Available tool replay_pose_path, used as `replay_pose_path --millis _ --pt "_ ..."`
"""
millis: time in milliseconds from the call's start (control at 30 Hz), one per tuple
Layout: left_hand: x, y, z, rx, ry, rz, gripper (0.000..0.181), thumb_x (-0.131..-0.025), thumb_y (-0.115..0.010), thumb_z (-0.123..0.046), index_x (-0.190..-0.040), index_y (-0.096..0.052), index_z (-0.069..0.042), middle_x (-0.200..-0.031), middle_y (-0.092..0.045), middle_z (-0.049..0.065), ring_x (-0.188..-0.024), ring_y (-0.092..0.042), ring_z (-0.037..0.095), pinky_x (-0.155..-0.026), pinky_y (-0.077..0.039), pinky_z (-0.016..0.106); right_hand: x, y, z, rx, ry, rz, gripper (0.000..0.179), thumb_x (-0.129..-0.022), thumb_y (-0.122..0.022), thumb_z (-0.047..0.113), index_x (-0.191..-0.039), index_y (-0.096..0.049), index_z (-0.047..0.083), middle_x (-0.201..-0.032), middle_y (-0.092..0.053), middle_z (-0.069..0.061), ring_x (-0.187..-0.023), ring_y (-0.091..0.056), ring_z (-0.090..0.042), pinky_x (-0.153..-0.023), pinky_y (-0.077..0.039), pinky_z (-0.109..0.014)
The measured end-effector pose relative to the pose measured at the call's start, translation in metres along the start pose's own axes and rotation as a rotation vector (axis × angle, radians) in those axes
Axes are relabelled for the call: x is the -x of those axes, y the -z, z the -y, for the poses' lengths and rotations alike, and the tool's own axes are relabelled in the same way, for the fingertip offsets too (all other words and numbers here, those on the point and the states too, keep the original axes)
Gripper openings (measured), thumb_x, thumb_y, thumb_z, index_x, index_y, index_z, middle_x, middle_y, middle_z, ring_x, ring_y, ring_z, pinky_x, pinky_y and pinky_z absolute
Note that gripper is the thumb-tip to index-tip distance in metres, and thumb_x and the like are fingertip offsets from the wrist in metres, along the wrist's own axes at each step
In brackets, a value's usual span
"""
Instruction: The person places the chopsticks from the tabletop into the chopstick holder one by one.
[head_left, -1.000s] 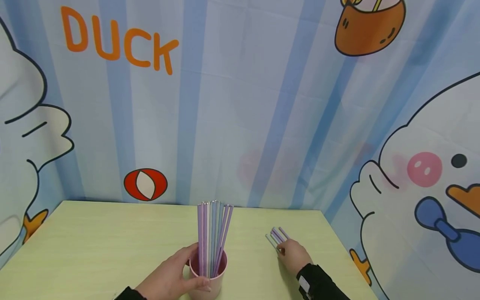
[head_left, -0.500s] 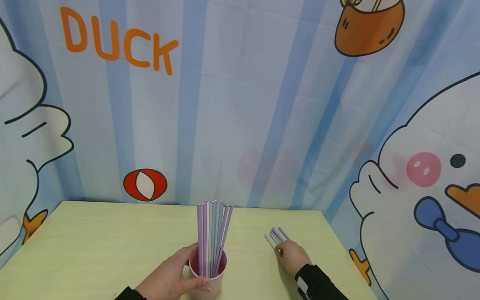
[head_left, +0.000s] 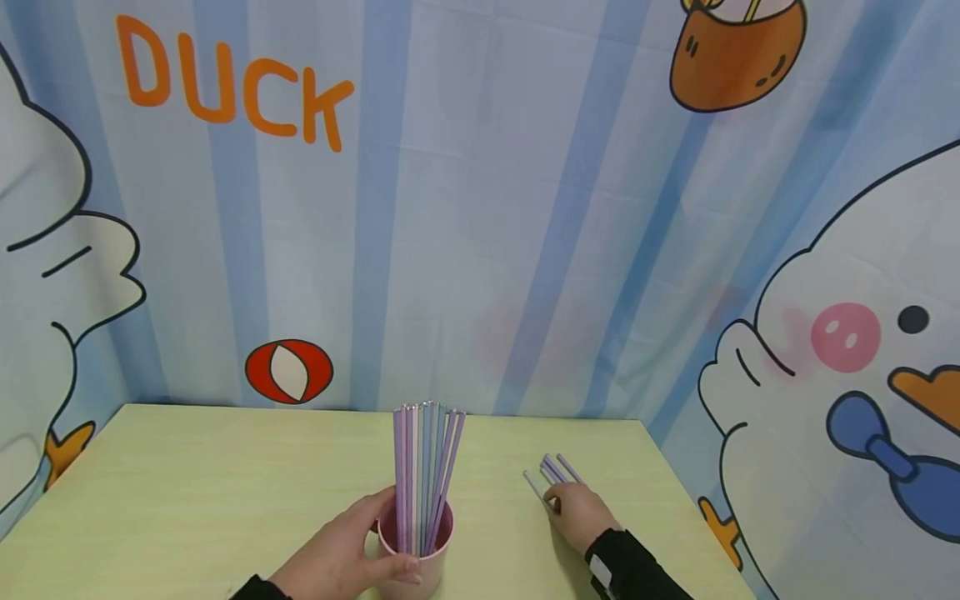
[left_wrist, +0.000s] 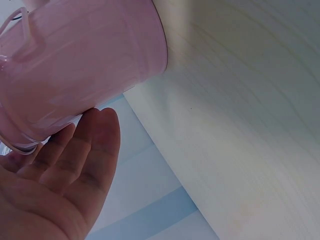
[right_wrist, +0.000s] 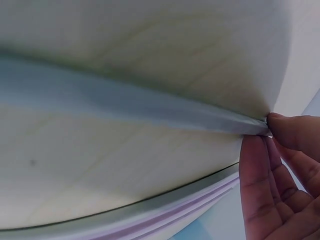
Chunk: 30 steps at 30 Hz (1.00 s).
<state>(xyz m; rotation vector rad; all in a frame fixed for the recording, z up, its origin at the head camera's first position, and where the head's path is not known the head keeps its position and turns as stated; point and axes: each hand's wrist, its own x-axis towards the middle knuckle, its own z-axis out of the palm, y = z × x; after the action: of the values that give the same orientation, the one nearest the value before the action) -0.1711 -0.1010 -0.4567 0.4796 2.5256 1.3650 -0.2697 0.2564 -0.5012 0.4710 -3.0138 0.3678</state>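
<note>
The right hand (head_left: 585, 512) pinches the end of one blue-grey straw (right_wrist: 125, 102) between thumb and fingertips. Just beside it, a few more straws (head_left: 553, 472) — some of them purple — lie on the table (head_left: 225, 483). Well apart, the left hand (head_left: 348, 542) holds a pink cup (head_left: 433, 571), thumb across its front — an upright bunch of straws (head_left: 418, 475) inside. Behind hangs a striped curtain (head_left: 465, 208).

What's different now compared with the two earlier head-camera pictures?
The right hand has shifted slightly left, drawing the pinched blue-gray straw farther from the other loose straws. Those stayed put, as did the left hand on the pink cup and the straws in the cup.
</note>
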Motion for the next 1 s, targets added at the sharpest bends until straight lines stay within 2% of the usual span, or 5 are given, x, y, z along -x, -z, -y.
replay_pose_path --millis 133,400,600,800,1000 --pt "0.000 0.000 0.001 -0.006 -0.016 -0.002 0.099 -0.071 -0.073 -0.062 -0.152 -0.034 -0.021 -0.138 -0.049 0.005 -0.118 -0.049 0.026 -0.099 -0.035 0.069 0.002 0.002 0.006 -0.014 0.031 -0.012 0.016 -0.082 -0.073 0.001 -0.097 -0.073 0.005 -0.074 -0.062 0.001 -0.064 -0.054 -0.013 -0.059 -0.049 -0.034" --pt "0.000 -0.001 0.000 0.012 0.005 0.008 0.099 -0.070 -0.074 -0.061 -0.152 -0.034 -0.021 -0.136 -0.050 0.005 -0.116 -0.049 0.027 -0.098 -0.035 0.070 0.002 0.008 0.020 -0.041 0.052 -0.037 0.023 -0.079 -0.073 0.000 -0.102 -0.070 0.004 -0.071 -0.060 0.003 -0.061 -0.052 -0.010 -0.057 -0.047 -0.030" --pt "0.001 -0.001 0.000 0.016 0.002 0.004 0.099 -0.071 -0.074 -0.061 -0.152 -0.035 -0.021 -0.135 -0.050 0.004 -0.116 -0.050 0.026 -0.098 -0.036 0.070 0.000 0.020 0.036 -0.153 0.106 -0.043 0.029 -0.082 -0.072 0.001 -0.111 -0.068 0.000 -0.077 -0.062 0.000 -0.066 -0.057 -0.014 -0.057 -0.049 -0.032" --pt "0.001 -0.001 -0.001 0.016 0.017 0.004 0.100 -0.070 -0.074 -0.061 -0.152 -0.034 -0.020 -0.135 -0.051 0.005 -0.115 -0.050 0.027 -0.097 -0.036 0.070 -0.005 0.032 0.054 -0.264 0.077 -0.038 0.034 -0.087 -0.069 0.005 -0.120 -0.064 0.001 -0.083 -0.061 0.000 -0.071 -0.059 -0.014 -0.060 -0.051 -0.031" --pt "0.001 -0.002 0.000 0.012 0.015 0.005 0.099 -0.070 -0.074 -0.061 -0.152 -0.035 -0.020 -0.132 -0.052 0.004 -0.113 -0.051 0.026 -0.097 -0.037 0.070 -0.012 0.044 0.070 -0.428 0.050 -0.063 0.036 -0.089 -0.067 0.004 -0.124 -0.061 0.000 -0.085 -0.059 -0.001 -0.074 -0.062 -0.014 -0.059 -0.054 -0.030"
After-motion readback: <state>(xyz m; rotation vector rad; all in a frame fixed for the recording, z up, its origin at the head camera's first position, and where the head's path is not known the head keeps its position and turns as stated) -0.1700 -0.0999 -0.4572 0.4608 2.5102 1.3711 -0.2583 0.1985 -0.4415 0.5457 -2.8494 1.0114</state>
